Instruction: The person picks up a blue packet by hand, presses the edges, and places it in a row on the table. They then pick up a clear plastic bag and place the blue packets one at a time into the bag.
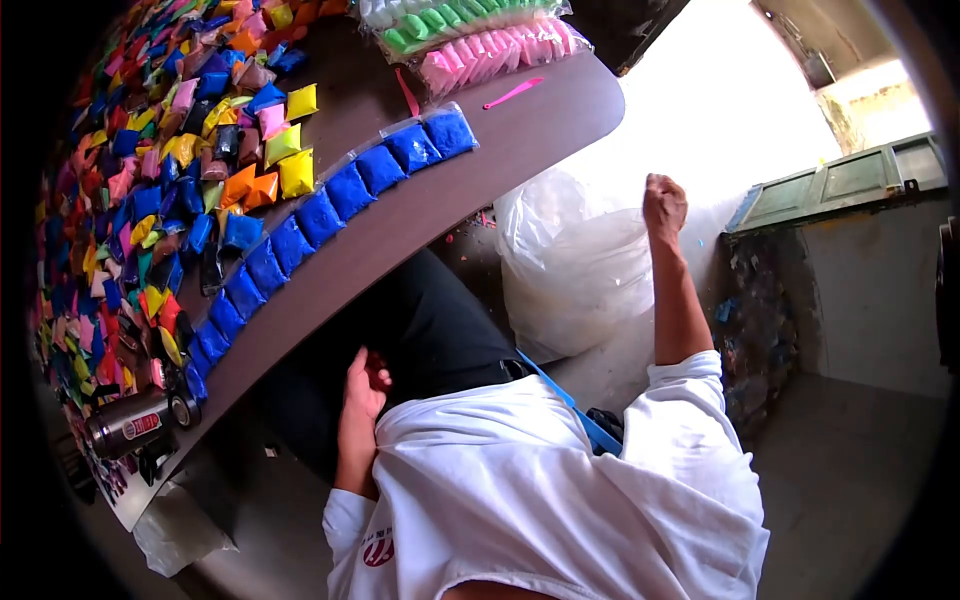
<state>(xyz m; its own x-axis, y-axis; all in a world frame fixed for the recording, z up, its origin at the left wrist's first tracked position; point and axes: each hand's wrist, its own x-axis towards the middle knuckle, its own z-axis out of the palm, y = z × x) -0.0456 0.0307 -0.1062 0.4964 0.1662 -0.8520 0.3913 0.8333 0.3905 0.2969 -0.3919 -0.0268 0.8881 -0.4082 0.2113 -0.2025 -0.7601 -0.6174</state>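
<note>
My left hand (367, 385) rests near my lap, below the table edge, its fingers loosely bent and apart with nothing in them. Out to the right, my right hand (665, 208) is raised in a closed fist; whatever is inside it, if anything, is hidden. It is above and beside a large translucent plastic bag (575, 265). Along the front of the table (400, 225) runs a curved row of blue packets (320, 218), several of them joined end to end. Pink strips (513, 93) lie beyond the row's right end.
Loose colourful packets (150, 170) cover the table's left side. Clear bags of pink packets (500, 58) and green packets (440, 30) are at the back. A dark metal flask (130, 422) lies at the left. A green shutter (840, 185) stands at the right.
</note>
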